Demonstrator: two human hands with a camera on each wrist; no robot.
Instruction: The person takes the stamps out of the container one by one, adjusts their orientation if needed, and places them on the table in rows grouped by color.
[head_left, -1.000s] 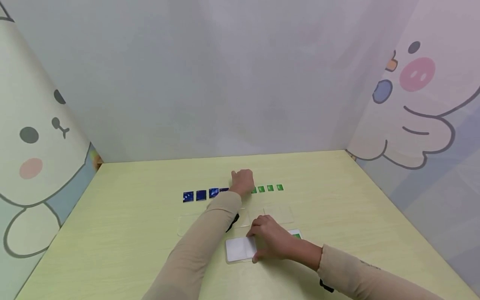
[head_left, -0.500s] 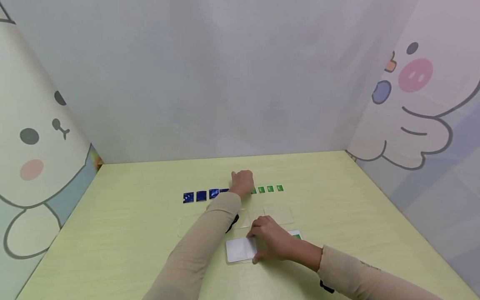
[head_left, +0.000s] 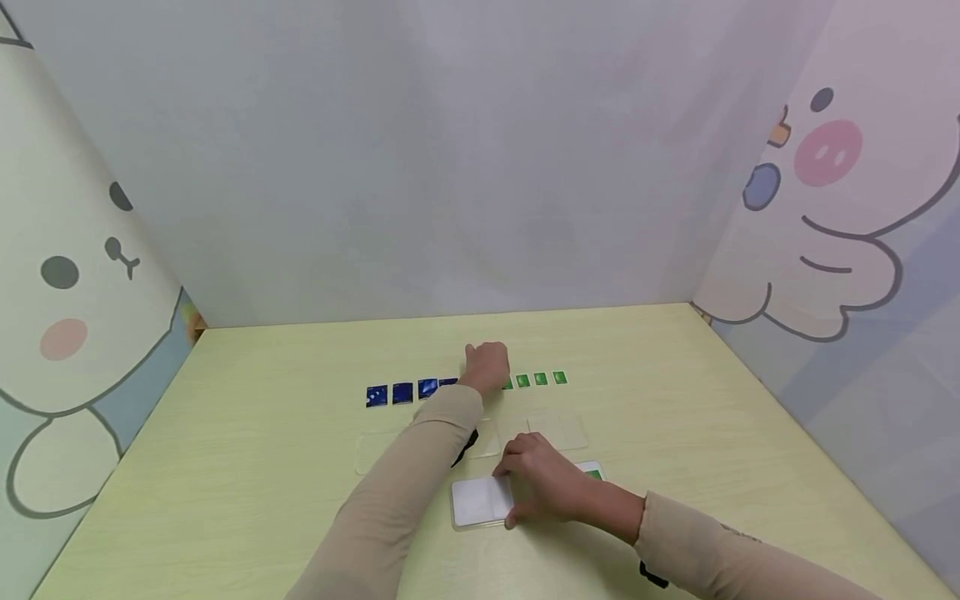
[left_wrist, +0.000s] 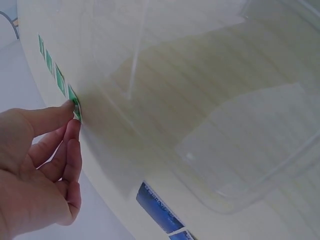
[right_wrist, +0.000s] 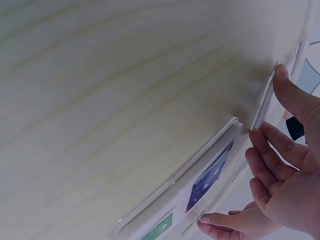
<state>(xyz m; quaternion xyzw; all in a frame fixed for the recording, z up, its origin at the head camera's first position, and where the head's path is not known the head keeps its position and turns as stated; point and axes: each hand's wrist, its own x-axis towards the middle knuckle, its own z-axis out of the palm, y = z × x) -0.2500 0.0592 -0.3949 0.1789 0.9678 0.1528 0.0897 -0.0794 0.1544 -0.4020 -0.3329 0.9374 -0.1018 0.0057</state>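
Note:
My left hand (head_left: 486, 367) reaches over the table to the left end of a row of small green cards (head_left: 522, 381). In the left wrist view, thumb and fingertips pinch the nearest green card (left_wrist: 73, 97); it stays in line with the others. My right hand (head_left: 543, 475) grips a flat clear case with a white sheet inside (head_left: 472, 502) by its opposite edges, thumb at the near edge. Beside it, partly behind the right hand, lies another case (right_wrist: 175, 181) with a blue card (right_wrist: 210, 175) and a green card (right_wrist: 157, 229) in it.
Small blue cards (head_left: 402, 393) form a row left of the green ones, the last partly hidden by the left arm. Clear plastic pieces (head_left: 558, 429) lie flat between the rows and the cases. A fabric wall (head_left: 450, 167) stands behind the table (head_left: 225, 467).

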